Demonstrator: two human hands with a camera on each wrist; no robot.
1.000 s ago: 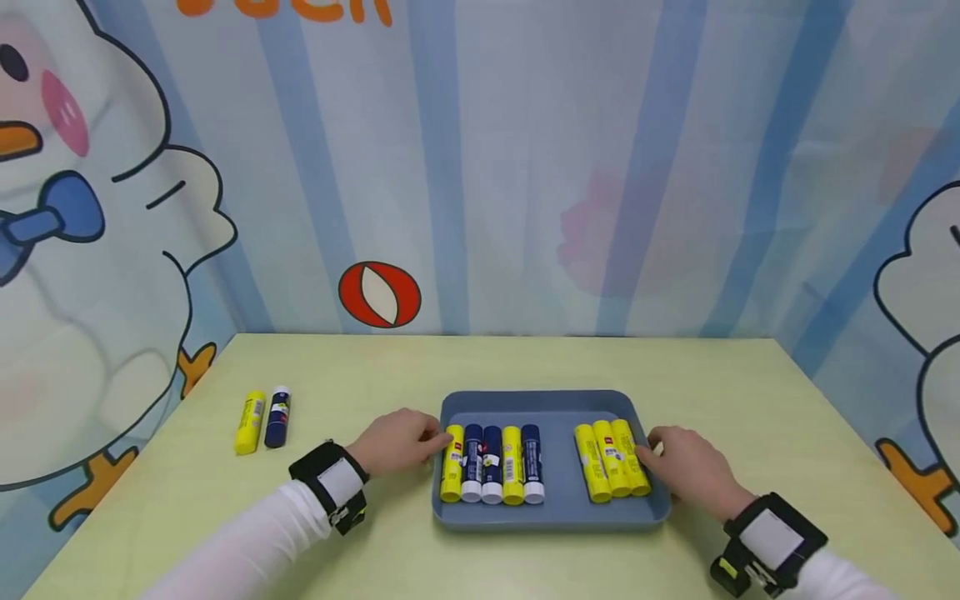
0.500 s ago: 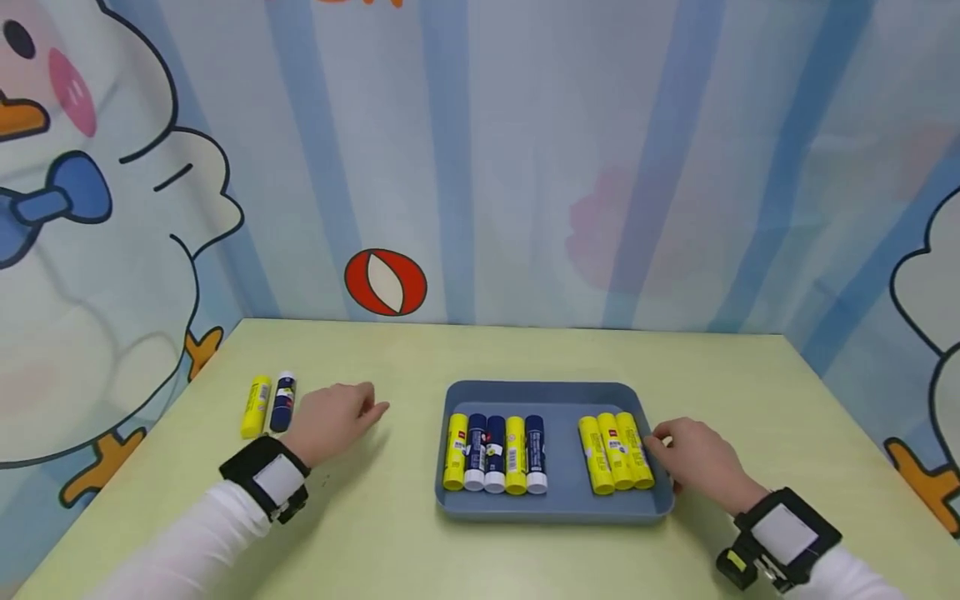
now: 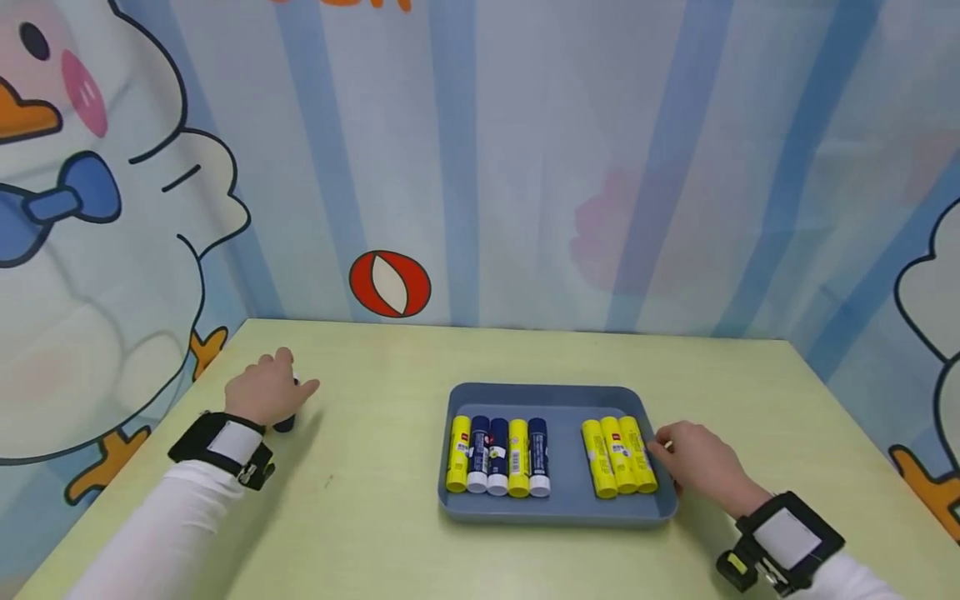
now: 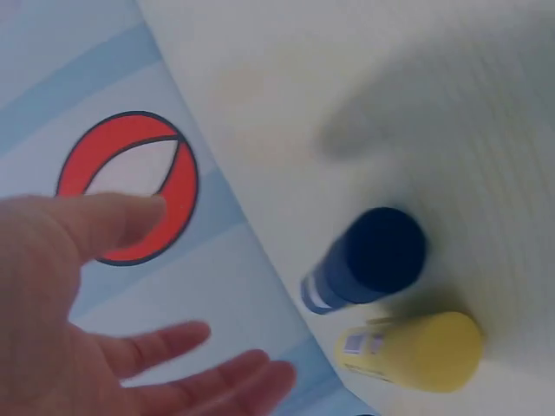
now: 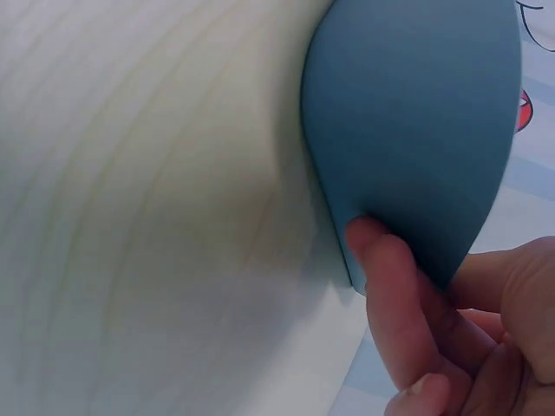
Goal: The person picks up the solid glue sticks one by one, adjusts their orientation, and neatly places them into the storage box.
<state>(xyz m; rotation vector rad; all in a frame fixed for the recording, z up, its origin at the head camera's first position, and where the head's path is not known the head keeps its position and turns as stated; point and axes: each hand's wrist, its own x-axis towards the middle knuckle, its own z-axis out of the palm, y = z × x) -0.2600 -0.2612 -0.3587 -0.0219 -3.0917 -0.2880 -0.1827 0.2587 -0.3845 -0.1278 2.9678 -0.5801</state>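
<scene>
At the table's left my left hand (image 3: 262,392) hovers with spread fingers over two glue sticks, holding nothing. In the left wrist view a navy glue stick (image 4: 373,260) lies beside a yellow glue stick (image 4: 416,351), both apart from the fingers. The head view shows only bits of the navy one; the hand hides the yellow one. My right hand (image 3: 701,462) pinches the right rim of a blue-grey tray (image 3: 566,467), fingers against its outer wall (image 5: 408,130). In the tray's left half several yellow and navy glue sticks (image 3: 498,457) lie in a row; three yellow glue sticks (image 3: 617,454) lie at its right.
The tray rests on a pale yellow table (image 3: 375,517). Behind the table's far edge hangs a striped blue cloth (image 3: 525,167) printed with cartoon ducks and a red ball (image 3: 390,284).
My left hand has left the tray's left side and moved left to the two loose glue sticks, its fingers spreading. The right hand has stayed at the tray's right rim.
</scene>
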